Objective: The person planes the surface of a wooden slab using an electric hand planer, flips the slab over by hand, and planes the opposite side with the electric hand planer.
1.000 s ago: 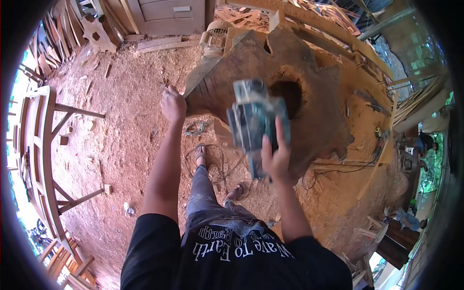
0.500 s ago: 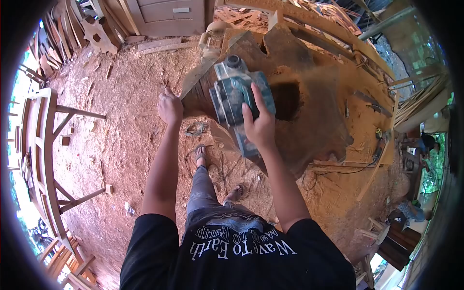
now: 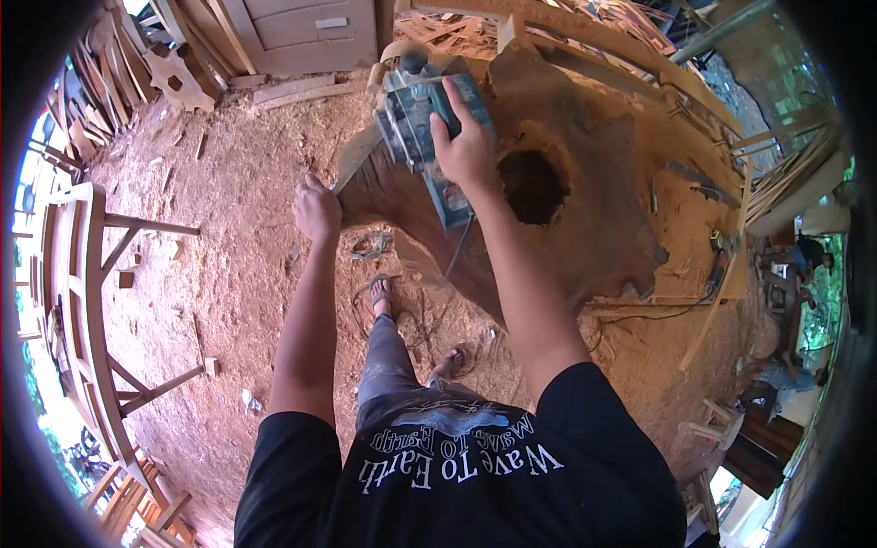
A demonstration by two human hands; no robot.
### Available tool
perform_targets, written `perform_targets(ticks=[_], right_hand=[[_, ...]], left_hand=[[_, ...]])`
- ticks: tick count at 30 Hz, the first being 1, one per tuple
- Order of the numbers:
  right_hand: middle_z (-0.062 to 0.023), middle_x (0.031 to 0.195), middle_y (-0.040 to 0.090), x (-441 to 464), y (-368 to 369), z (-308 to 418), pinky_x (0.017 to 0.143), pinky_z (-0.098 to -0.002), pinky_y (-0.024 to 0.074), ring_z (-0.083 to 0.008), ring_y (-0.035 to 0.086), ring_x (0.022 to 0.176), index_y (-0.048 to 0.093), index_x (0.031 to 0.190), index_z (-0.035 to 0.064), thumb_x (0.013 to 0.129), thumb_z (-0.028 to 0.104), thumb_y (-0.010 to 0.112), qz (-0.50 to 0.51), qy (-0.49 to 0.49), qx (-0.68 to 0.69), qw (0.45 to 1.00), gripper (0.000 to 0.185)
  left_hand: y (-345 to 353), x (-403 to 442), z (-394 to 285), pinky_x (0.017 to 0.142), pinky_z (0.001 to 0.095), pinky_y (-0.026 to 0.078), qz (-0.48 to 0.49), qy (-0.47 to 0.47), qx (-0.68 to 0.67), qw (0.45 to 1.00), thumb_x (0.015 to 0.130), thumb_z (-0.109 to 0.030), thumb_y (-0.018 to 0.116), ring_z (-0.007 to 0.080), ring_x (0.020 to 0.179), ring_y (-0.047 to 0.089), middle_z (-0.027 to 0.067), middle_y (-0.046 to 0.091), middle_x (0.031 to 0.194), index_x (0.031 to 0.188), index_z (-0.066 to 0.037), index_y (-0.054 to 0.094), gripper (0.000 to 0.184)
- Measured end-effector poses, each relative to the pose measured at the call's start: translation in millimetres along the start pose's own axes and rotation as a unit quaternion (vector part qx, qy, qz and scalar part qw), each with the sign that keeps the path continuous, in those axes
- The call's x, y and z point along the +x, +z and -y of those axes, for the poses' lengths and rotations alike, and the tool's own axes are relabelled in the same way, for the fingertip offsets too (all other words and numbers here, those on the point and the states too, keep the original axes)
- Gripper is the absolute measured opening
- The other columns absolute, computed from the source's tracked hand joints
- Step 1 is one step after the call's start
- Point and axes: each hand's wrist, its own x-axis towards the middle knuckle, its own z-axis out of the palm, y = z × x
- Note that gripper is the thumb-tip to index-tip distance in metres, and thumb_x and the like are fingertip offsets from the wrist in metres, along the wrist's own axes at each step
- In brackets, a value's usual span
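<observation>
My right hand (image 3: 464,151) is wrapped around the rear handle of a teal belt sander (image 3: 402,123), which rests on a large, irregular wooden slab (image 3: 598,210). A big dark hole (image 3: 533,187) goes through the slab, just right of the sander. At the slab's left point is my left hand (image 3: 317,210), its fingers curled closed. Whether those fingers grip the wood's edge or something else is hidden. A dark cord trails from the sander's back end toward me.
Wood dust and shavings cover the ground (image 3: 237,274). Timber rails (image 3: 630,82) run behind the slab. Another power tool (image 3: 719,265) with a cable lies at right. A wooden frame (image 3: 87,301) stands at left, boards (image 3: 110,82) lean at back left, and people are at far right.
The sander, in my right hand, has slid away from me and slightly left over the slab, uncovering more of the hole. My left hand stays at the slab's point.
</observation>
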Motion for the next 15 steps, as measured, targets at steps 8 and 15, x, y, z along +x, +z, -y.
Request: perform_targets(ticks=[8,15], right_hand=[[-0.0245,0.084,0.07,77,69,-33,0.073,-0.0537,0.055,-0.0465,0.068,0.08,0.037,0.153,0.0348,0.093,0.036,0.06,-0.03,0.001,-0.037,0.999,0.064],[-0.0274,0.117,0.066,-32,-15,21,0.085,-0.0462,0.0544,-0.045,0.066,0.103,0.041,0.152,0.0201,0.097,0.024,0.059,0.03,0.0,0.006,1.0,0.058]], left_hand=[[-1,4,0,0.097,0.0534,0.046,-0.002,-0.007,-0.005,1.0,0.106,-0.046,0.027,0.0459,0.113,0.061,0.0297,0.066,0.118,0.122,0.0,0.062,0.06],[-2,4,-3,0.099,0.0507,0.045,0.0,-0.028,-0.024,0.999,0.106,-0.046,0.029,0.0409,0.114,0.061,0.0254,0.066,0.118,0.118,0.001,0.063,0.06]])
